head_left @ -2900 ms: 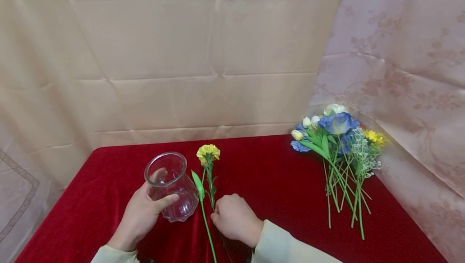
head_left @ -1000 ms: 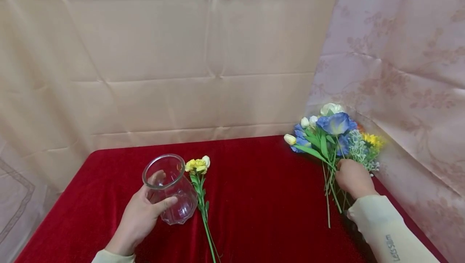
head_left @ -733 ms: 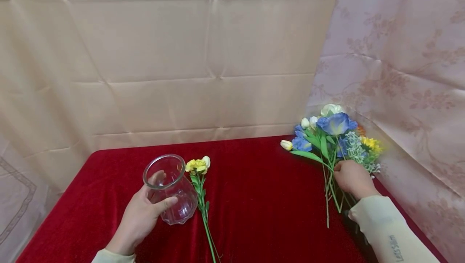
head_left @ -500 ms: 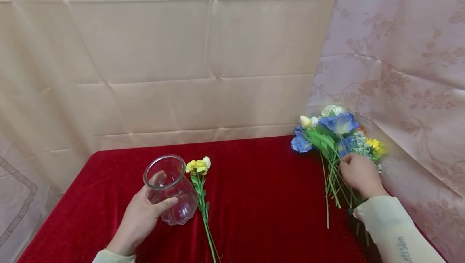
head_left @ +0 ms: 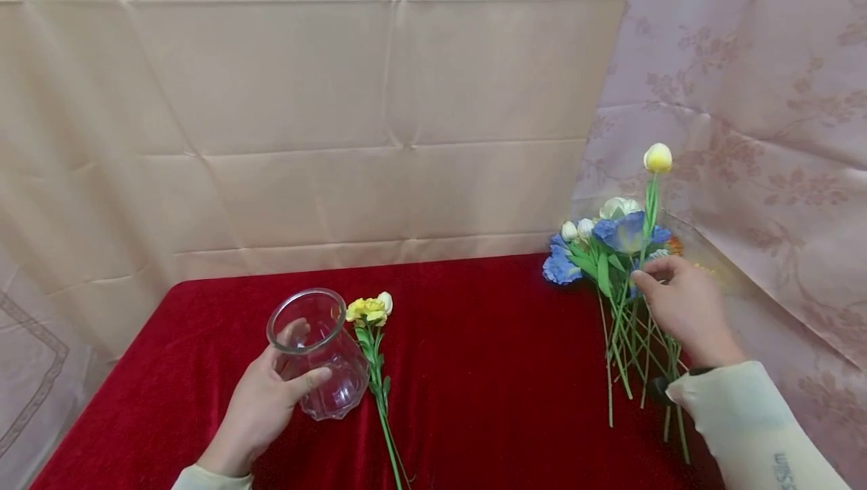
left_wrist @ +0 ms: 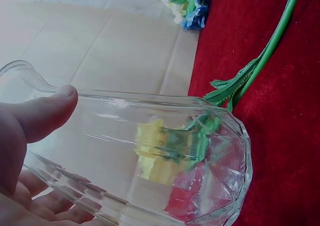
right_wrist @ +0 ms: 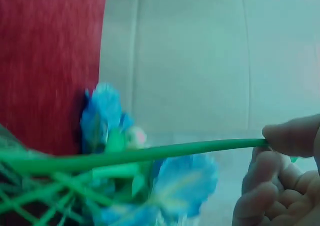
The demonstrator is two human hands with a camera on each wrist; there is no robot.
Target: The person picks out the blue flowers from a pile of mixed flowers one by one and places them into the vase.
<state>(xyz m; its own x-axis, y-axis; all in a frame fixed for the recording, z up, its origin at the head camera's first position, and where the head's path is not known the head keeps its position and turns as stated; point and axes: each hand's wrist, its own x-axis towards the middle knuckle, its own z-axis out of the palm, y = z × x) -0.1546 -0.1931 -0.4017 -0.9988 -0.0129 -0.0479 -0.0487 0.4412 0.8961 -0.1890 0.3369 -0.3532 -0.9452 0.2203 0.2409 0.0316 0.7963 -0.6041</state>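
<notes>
My left hand (head_left: pixel 267 392) holds a clear glass vase (head_left: pixel 335 377) around its side, tilted, its round mouth toward me; in the left wrist view the thumb lies along the glass. My right hand (head_left: pixel 687 305) pinches the green stem of a pale yellow tulip (head_left: pixel 658 159) between thumb and fingers. The tulip stands upright above the heap of flowers (head_left: pixel 626 232). In the right wrist view its stem (right_wrist: pixel 190 148) runs from the fingertips down across the other stems. Right beside the vase lie a yellow carnation (head_left: pixel 367 311) and a white tulip bud (head_left: pixel 385 302), stems toward me.
The heap at the right holds blue blooms (head_left: pixel 561 263), white tulips (head_left: pixel 585 229) and a white round flower; the right hand partly hides it. A red velvet cloth (head_left: pixel 494 369) covers the table. Beige curtain (head_left: pixel 291 83) hangs behind, floral curtain (head_left: pixel 745 98) at right.
My right hand has left the carnation by the vase, reached into the heap at right, and lifted a pale yellow tulip upright. The left hand keeps holding the vase.
</notes>
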